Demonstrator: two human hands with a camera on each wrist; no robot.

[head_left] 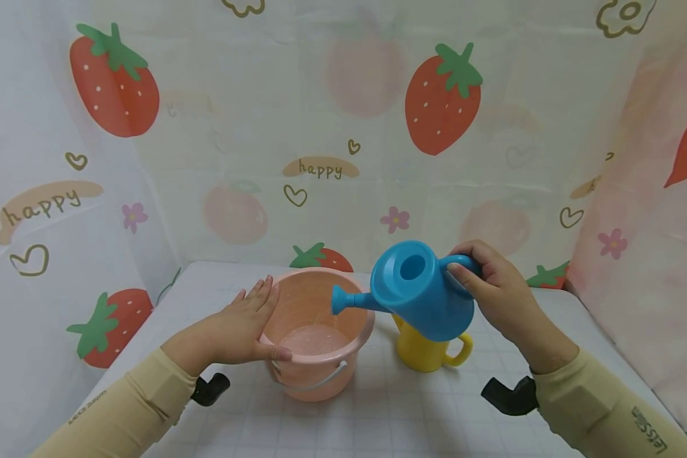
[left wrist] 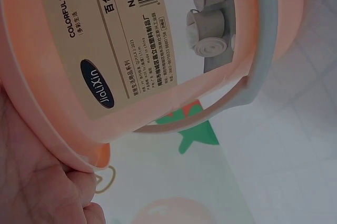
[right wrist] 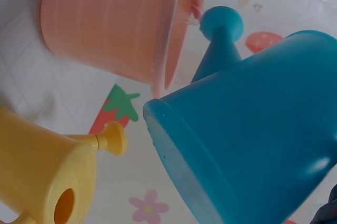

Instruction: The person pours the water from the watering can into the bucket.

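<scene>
While the person's left hand (head_left: 235, 327) steadies a round, peach-pink plastic bucket (head_left: 315, 372), the right hand (head_left: 495, 286) holds up a glossy blue plastic watering can (head_left: 429, 305). From where I stand, the right fingers and thumb are wrapped around the can's looped handle. The left fingers are extended and released rather than clenched, lying along the bucket's rim on its left side, with the thumb laid across the near edge.

The blue watering can is off the table, tipped to the left, and its flared spout head reaches over the bucket's mouth. Faint, thin, clear streaks show by the spout head and inside the bucket. The bucket stands upright on a white table (head_left: 389, 420) with a pale grid pattern, its light grey bail handle (left wrist: 266, 39) hanging down against the front. A printed label (left wrist: 73, 2) is stuck to the bucket's side, as the left wrist view shows.

Just to the right of the bucket, a yellow plastic watering can (head_left: 423, 353) stands on the table, partly hidden behind the blue one in the head view. Beige sleeves (head_left: 120, 407) cover both forearms. Around the table hangs a pale sheet (head_left: 235, 121) printed with strawberries, hearts, flowers and the word "happy".
</scene>
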